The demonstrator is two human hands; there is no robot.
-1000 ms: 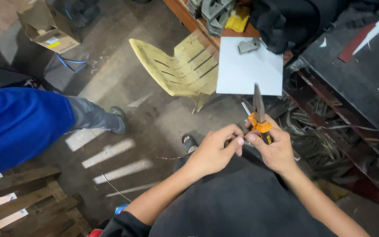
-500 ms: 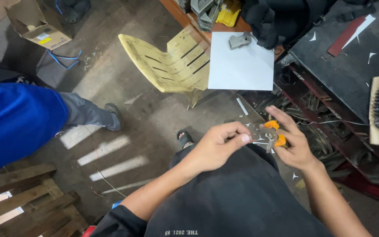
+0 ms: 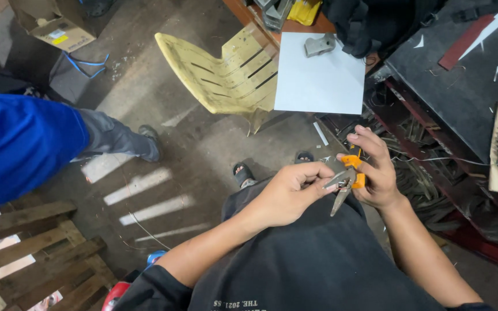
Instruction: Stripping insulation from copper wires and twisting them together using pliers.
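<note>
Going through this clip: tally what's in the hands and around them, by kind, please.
Hands: 2, left hand and right hand
Orange-handled pliers: 1
Yellow plastic chairs: 1
White sheets: 1
Cardboard boxes: 1
Wooden pallets: 1
Total: 7

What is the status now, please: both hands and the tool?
Right hand grips orange-handled pliers, jaws pointing down. Left hand pinches at the pliers' head. Yellow plastic chair ahead, clear of hands.
</note>
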